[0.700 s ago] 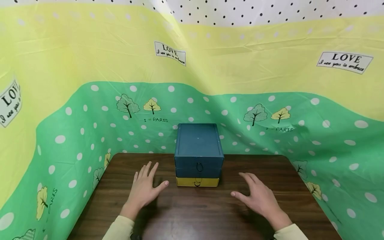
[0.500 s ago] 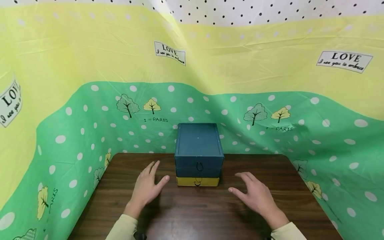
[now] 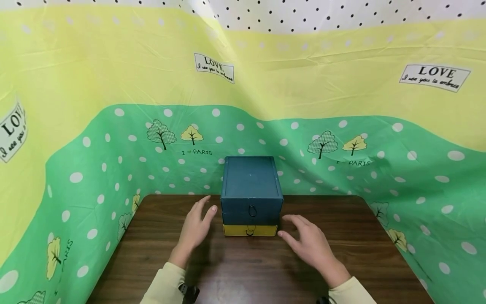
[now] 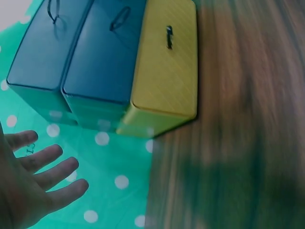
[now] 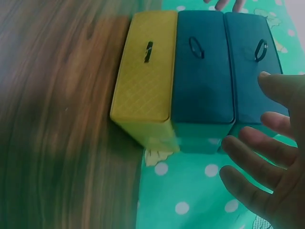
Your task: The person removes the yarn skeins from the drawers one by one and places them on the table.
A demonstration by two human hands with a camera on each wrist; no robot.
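Note:
A stack of three drawer boxes stands at the back middle of the table: two dark blue ones (image 3: pixel 251 177) above a yellow one (image 3: pixel 235 230). Each front carries a dark loop pull, seen best in the wrist views, and the drawers look closed. My left hand (image 3: pixel 195 228) hovers left of the stack, fingers spread and apart from it. On the other side my right hand (image 3: pixel 309 242) is held close to the stack's right edge, fingers loosely extended; whether it touches cannot be told. Both palms face the stack. Neither hand holds anything.
The brown wood-grain table (image 3: pixel 235 270) has rounded back corners. Behind and along its sides hangs a green and yellow printed cloth (image 3: pixel 265 139), close to the back of the stack. Dark wrist devices show at both cream sleeves (image 3: pixel 165 283).
Both hands have moved inward toward the stack, the left one to the right and the right one to the left. The drawer stack has stayed in place.

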